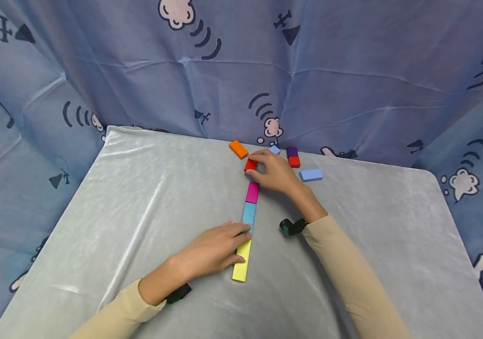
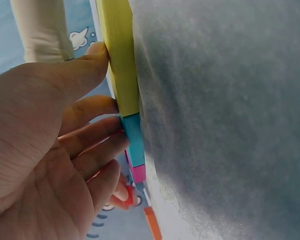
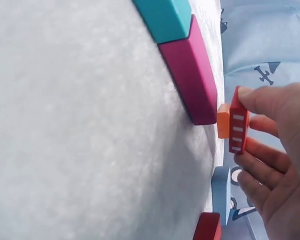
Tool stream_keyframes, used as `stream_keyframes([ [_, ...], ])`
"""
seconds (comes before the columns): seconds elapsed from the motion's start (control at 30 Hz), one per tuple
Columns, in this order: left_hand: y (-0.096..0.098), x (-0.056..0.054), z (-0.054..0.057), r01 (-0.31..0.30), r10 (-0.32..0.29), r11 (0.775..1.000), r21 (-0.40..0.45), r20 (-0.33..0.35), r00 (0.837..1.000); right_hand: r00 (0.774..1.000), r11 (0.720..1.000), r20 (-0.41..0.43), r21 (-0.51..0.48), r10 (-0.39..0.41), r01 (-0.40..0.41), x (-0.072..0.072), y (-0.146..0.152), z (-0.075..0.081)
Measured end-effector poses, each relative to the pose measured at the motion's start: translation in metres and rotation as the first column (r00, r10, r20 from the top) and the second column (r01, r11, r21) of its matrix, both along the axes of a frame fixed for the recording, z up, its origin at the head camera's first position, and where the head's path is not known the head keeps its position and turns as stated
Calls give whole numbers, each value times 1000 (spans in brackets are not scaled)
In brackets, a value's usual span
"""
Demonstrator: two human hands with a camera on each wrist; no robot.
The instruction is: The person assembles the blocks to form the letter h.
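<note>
At left, the left hand (image 1: 213, 247), fingers loosely spread, touched the yellow block (image 1: 241, 263) and cyan block (image 1: 249, 212), which with the pink block (image 1: 252, 192) formed a near-to-far row. Beyond the row's far end, just apart from the pink, the right hand (image 1: 277, 172), the nearer one, pinched the red block (image 1: 250, 165) from the right, its long axis seemingly near to far.

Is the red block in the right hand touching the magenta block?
Apart: in the right wrist view, the orange block shows through a gap between the magenta block and the held red block.
</note>
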State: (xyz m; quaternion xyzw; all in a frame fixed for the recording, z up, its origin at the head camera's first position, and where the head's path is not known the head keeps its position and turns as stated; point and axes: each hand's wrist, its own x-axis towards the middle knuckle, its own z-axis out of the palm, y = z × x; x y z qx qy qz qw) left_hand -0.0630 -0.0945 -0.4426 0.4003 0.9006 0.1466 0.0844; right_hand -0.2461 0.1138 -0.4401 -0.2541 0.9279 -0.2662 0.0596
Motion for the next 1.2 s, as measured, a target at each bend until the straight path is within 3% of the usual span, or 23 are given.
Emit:
stream_keyframes([
  [0.23,-1,-1,1,-21,21,1000,1,21,1000,996,998,68,-25,53,-51,6,5,0],
  [1.2,0,1,0,1,-1,1000,14,-12,1000,994,995,68,44,88,-91,11,26,-13],
])
